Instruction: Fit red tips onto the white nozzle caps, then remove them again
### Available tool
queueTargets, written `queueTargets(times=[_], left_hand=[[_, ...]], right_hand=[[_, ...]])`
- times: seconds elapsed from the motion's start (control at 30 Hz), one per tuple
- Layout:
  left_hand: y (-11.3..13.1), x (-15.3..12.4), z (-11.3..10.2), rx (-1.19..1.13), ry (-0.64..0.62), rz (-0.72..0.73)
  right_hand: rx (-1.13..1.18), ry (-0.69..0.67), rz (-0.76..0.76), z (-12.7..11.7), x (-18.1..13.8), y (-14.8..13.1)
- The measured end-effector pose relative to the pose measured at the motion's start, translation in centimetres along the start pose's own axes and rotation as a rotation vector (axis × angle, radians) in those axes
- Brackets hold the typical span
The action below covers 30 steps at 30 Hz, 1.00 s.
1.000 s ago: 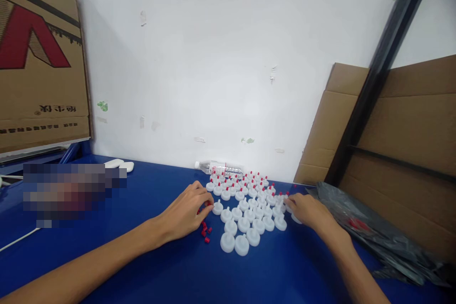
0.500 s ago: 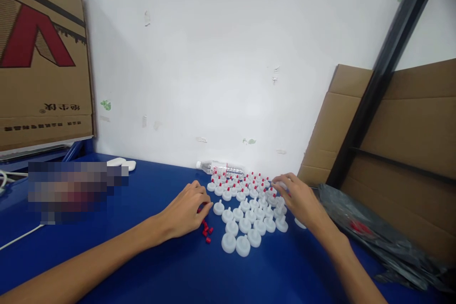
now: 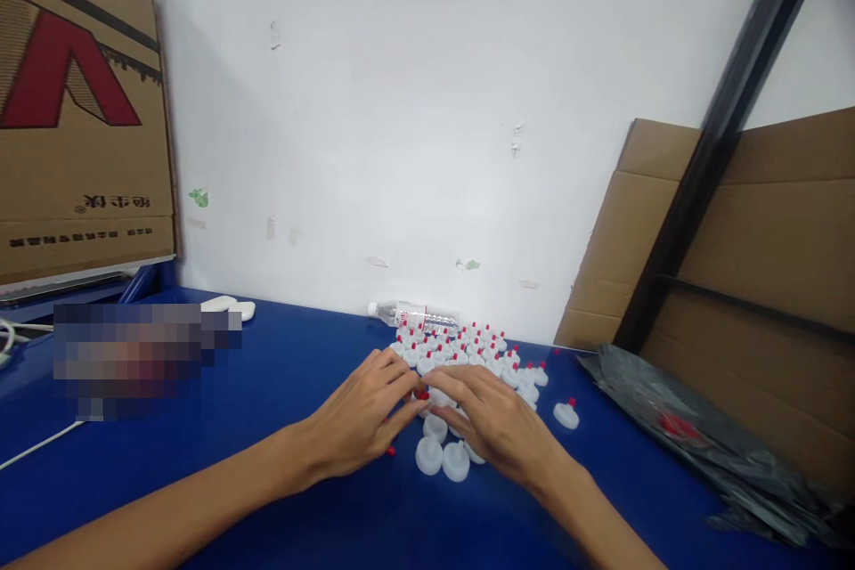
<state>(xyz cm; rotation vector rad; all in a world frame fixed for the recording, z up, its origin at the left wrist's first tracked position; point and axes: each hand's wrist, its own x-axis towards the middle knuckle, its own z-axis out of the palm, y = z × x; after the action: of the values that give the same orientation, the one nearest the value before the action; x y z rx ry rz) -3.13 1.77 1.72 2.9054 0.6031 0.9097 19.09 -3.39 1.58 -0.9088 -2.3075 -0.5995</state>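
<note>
Left hand (image 3: 364, 419): it lies low on the table (image 3: 401, 517), fingers stretched to the right, their tips meeting those of your other hand.
Right hand (image 3: 498, 423): palm down over the near rows of white caps (image 3: 468, 354), fingers reaching left.
Grip: a red plug (image 3: 422, 394) shows just where the two sets of fingertips meet. I cannot tell which hand has it pinched, or how tightly. Neither hand is spread wide.
Where the pieces are: the caps stand packed together in the middle of the table. The far rows carry red tips. The two bare front caps (image 3: 442, 458) lie just under your hands. One capped piece (image 3: 565, 414) sits apart to the right, and a loose red bit (image 3: 391, 451) lies by your left palm.
Doing it well, as I judge it: hold the plug by its sides so its end stays free, steady the cap with the other fingertips, and press straight down, not at a slant.
Watch: your right palm covers several caps, so lift it clear rather than dragging it and knocking the rows.
Around: a water bottle (image 3: 414, 317) lies by the wall and a black bag (image 3: 681, 436) lies to the right.
</note>
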Motion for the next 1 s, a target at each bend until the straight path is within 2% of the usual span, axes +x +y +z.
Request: queueTargets(times=[0.23,0.47,0.6,0.7,0.77,0.87,0.9,1.0], left_hand=[[0.3,-0.2,0.2,-0.032,-0.015,-0.015],[-0.5,0.2,0.3,-0.124,-0.015,-0.001],[-0.7,0.5,0.4,-0.21,0.021,-0.07],[-1.1,0.3,0.2,-0.339,0.036,-0.167],[-1.7,0.2,-0.1,-0.383,0.066,-0.221],[-3.0,0.0,-0.6,-0.272,0.109,-0.266],[-3.3,0.0,-0.7,-0.219,0.109,-0.28],[-3.9,0.0,-0.5,-0.102,0.077,-0.335]], right_hand=[[0.029,0.029,-0.058,0.0,0.2,-0.6],[-0.007,0.063,-0.08,0.4,0.7,-0.6],[-0.015,0.128,-0.113,0.8,1.1,-0.6],[-0.101,0.151,-0.097,0.5,0.6,0.8],[-0.205,0.192,0.019,-0.1,-0.4,2.8],[-0.32,0.216,0.268,-1.9,-2.3,6.3],[-0.362,0.205,0.384,-2.6,-2.9,7.2],[-0.49,0.061,0.756,-4.3,-4.1,9.0]])
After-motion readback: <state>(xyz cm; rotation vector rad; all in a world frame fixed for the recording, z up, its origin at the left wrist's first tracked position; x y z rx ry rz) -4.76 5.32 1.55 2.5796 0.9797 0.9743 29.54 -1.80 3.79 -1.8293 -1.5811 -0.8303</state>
